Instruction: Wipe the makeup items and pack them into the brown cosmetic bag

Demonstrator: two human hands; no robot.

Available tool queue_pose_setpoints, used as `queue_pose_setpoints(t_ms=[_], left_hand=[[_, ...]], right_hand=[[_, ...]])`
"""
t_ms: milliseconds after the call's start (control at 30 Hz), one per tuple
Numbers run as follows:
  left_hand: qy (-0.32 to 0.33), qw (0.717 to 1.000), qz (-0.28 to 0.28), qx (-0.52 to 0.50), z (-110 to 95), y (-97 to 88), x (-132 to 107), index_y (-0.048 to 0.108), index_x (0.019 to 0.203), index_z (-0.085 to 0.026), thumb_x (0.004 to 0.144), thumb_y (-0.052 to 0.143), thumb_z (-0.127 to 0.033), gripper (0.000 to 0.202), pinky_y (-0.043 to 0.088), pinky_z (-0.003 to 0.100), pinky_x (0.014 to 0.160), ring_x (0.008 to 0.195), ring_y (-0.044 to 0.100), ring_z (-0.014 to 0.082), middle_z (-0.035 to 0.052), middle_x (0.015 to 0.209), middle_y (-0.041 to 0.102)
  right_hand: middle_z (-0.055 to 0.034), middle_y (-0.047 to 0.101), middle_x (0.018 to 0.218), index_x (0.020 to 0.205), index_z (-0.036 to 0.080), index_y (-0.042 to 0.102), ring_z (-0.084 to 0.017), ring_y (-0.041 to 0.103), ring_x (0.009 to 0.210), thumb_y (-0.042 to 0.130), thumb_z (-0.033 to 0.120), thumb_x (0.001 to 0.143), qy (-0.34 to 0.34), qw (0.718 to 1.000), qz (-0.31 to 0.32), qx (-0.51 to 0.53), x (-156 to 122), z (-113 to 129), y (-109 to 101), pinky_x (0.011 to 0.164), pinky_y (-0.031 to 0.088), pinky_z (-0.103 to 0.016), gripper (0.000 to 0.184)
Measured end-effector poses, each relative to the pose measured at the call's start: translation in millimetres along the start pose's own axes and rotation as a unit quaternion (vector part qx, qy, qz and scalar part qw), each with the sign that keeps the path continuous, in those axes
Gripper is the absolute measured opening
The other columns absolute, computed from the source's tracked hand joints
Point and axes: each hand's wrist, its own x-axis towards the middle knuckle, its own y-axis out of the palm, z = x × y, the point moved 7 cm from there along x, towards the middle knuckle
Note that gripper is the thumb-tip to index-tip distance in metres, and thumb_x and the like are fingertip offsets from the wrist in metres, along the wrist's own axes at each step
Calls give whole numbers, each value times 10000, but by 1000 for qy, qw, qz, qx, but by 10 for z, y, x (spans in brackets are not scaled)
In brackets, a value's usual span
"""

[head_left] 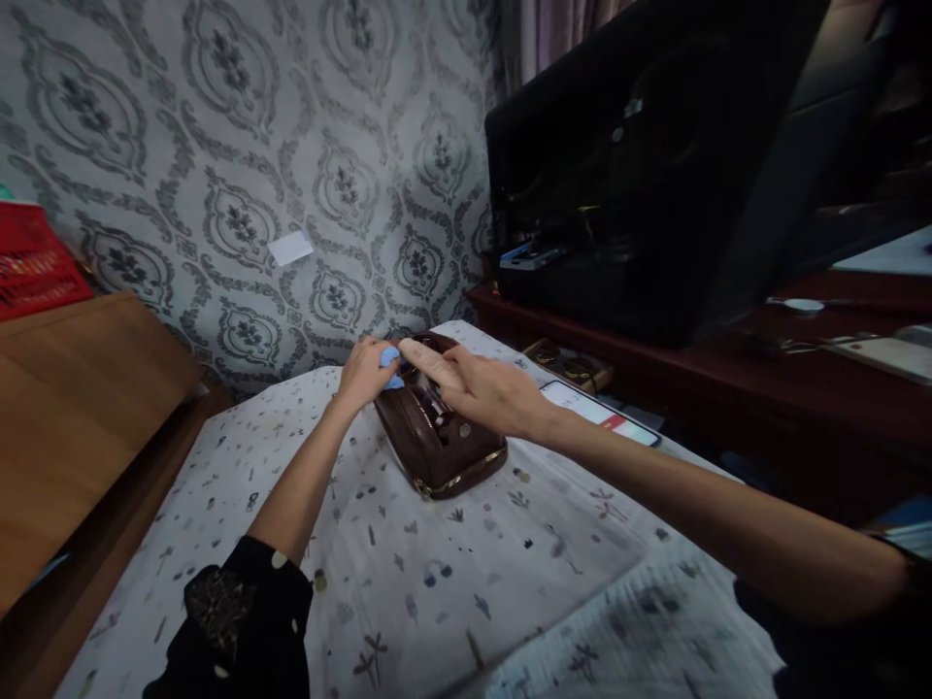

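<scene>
A dark brown leather bag (408,427) with gold zippers lies on the patterned white sheet, and its zipped opening gapes. My left hand (362,374) is closed around a crumpled light blue cloth (391,367) at the bag's far left edge. Over the opening, my right hand (499,390) grips a long, pale beige object (429,361) with a rounded end; its kind cannot be made out. Small items inside the bag are too dark to name.
A phone with a lit screen (601,413) rests right of the bag. Beyond it stands a small wooden tray (568,367). A large black cabinet-like case (618,194) rises on the dark red desk. A wooden board (87,388) borders the left, near a red box (36,260).
</scene>
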Motion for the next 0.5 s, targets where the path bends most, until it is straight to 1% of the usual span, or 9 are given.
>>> queue_pose_setpoints(t_ms=[67, 167, 367, 433, 500], left_hand=[[-1, 1000, -3, 5, 9, 6, -12, 718, 965, -176, 885, 544, -298, 227, 440, 382, 946, 1039, 564, 273, 98, 971, 636], [0, 1000, -5, 8, 18, 11, -20, 714, 1009, -172, 894, 549, -309, 243, 441, 384, 956, 1047, 569, 274, 106, 999, 639], [4, 1000, -1, 8, 26, 20, -24, 713, 1056, -158, 902, 548, -322, 280, 452, 403, 962, 1068, 576, 293, 125, 1036, 640], [5, 1000, 1, 7, 32, 24, -25, 709, 1087, -165, 903, 549, -324, 291, 452, 400, 978, 1087, 574, 290, 120, 1044, 644], [6, 1000, 4, 7, 40, 29, -25, 699, 1128, -180, 904, 546, -320, 305, 452, 399, 995, 1106, 573, 285, 113, 1073, 652]], right_hand=[[-178, 683, 1125, 1321, 141, 487, -340, 669, 967, 433, 366, 917, -9, 999, 7, -52, 0, 82, 32, 767, 469, -408, 465], [-198, 687, 1094, 1322, 133, 487, -351, 681, 967, 421, 359, 933, -25, 993, 8, -112, 14, 179, 82, 777, 487, -434, 454], [-238, 695, 1030, 1340, 90, 487, -384, 701, 945, 405, 305, 939, -45, 985, -10, -169, 78, 304, 216, 747, 512, -456, 461], [-228, 707, 1013, 1388, 98, 452, -378, 707, 944, 402, 303, 947, -50, 982, -12, -180, 100, 317, 262, 751, 518, -445, 489], [-200, 723, 992, 1446, 135, 397, -365, 714, 932, 419, 339, 952, -56, 981, -15, -185, 118, 311, 285, 758, 524, -433, 534]])
